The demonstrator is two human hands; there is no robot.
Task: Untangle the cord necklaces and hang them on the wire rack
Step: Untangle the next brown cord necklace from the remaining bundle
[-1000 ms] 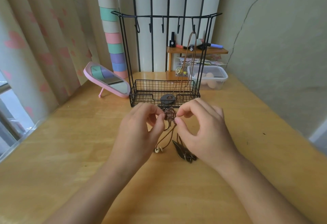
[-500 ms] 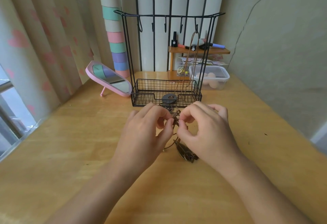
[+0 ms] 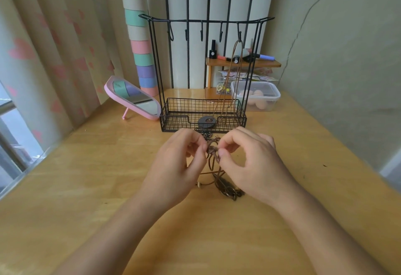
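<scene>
- My left hand (image 3: 178,166) and right hand (image 3: 249,166) meet over the light wooden table (image 3: 86,177), just in front of the black wire rack (image 3: 173,122).
- Between them is the knotted clump of thin brown cord necklaces (image 3: 212,150), lifted a little off the tabletop.
- My left thumb and forefinger pinch the left side of the knot; the other fingers curl in behind.
- My right thumb and forefinger pinch its right side, and the remaining fingers arch loosely above.
- Loose brown strands drop from the knot to the table between my wrists.
- There they end in small pale beads (image 3: 198,184) and a dark bronze metal pendant (image 3: 227,190) lying beside my right hand.
- One brown cord necklace (image 3: 236,62) hangs from the rightmost hook of the rack's top bar.
- Its round dark grey pendant (image 3: 207,121) sits at the front wall of the rack's basket.
- The rack's other hooks are bare.
- A pink-framed tilted mirror (image 3: 134,98) stands left of the rack.
- A clear plastic lidded box (image 3: 256,96) sits behind it on the right, beneath a small wooden shelf (image 3: 269,64).
</scene>
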